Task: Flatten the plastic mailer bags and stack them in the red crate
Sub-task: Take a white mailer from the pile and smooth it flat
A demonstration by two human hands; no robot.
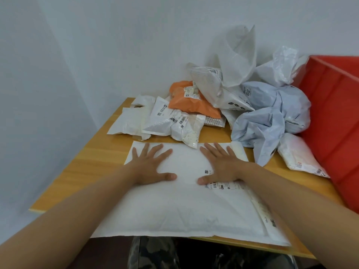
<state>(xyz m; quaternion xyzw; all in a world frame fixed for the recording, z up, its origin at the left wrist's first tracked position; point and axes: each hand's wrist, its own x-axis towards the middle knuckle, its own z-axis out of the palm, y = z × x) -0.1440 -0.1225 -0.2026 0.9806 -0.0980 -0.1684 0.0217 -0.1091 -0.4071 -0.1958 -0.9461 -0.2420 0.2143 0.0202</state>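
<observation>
While the fingers (150, 152) of the left hand (153, 167) and the right hand (223, 166) are spreading out straight, both palms are pressing flat on a big white mailer bag (174, 208). It is lying on the tabletop (83, 171), hanging a little over the near edge. Behind it, a pile of crumpled bags (213, 105) is sitting beside the red crate (334, 117) on the right.
</observation>
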